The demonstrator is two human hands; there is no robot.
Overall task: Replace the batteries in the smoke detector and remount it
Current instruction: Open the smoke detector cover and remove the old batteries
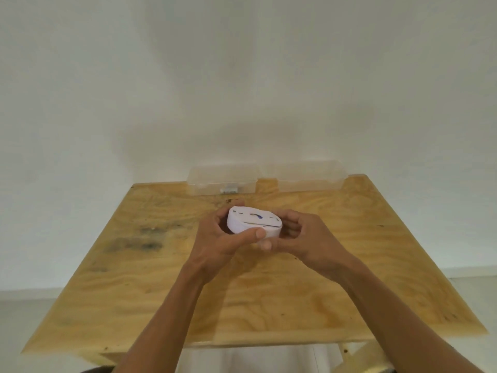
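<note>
You hold the round white plastic smoke detector above the middle of the plywood tabletop, left hand and right hand both closed on its rim; it looks light, rigid and smooth, so keep gripping the edge.

The smoke detector sits above the middle of the table, held between the left hand and right hand, with two boxes side by side behind it along the far edge, against the wall.
</note>
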